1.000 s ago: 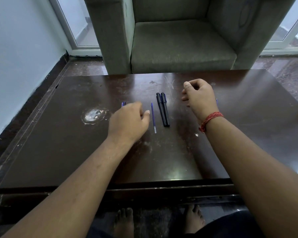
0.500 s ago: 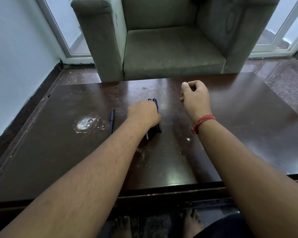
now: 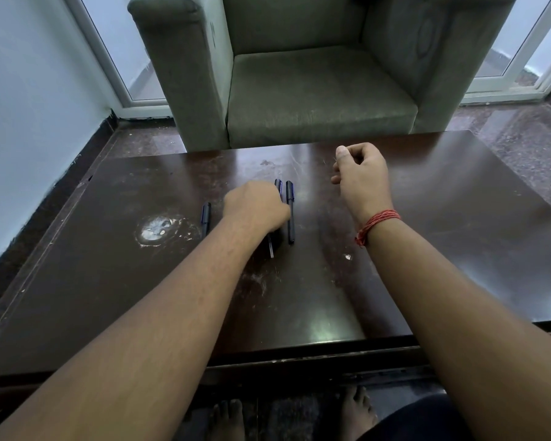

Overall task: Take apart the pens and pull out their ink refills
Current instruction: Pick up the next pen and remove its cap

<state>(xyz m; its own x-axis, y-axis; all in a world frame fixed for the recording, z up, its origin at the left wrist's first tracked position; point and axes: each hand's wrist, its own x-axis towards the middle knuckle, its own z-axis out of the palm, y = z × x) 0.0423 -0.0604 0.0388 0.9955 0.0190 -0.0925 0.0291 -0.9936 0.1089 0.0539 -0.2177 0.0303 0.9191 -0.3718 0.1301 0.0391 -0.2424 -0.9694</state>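
- Near the middle of the desk (image 3: 427,249), my left hand (image 3: 255,210) is curled down over a dark pen (image 3: 278,186). I see only the pen's far tip past my knuckles, so I cannot tell if my fingers are pinching it.
- A second dark pen (image 3: 290,211) lies just to the right of that hand, flat on the desk, pointing from the far edge toward me.
- A thin ink refill (image 3: 270,248) pokes out from under my left wrist, on the near side.
- A third pen (image 3: 205,218) lies alone to the left of my left hand, beside a pale scuffed patch (image 3: 159,229) on the wood.
- My right hand (image 3: 361,178) floats above the desk toward the far edge, loosely curled, thumb up, touching no pen. I cannot tell if it holds something small.
- A red thread band (image 3: 377,222) wraps my right wrist.
- Past the far edge stands a green armchair (image 3: 315,90).
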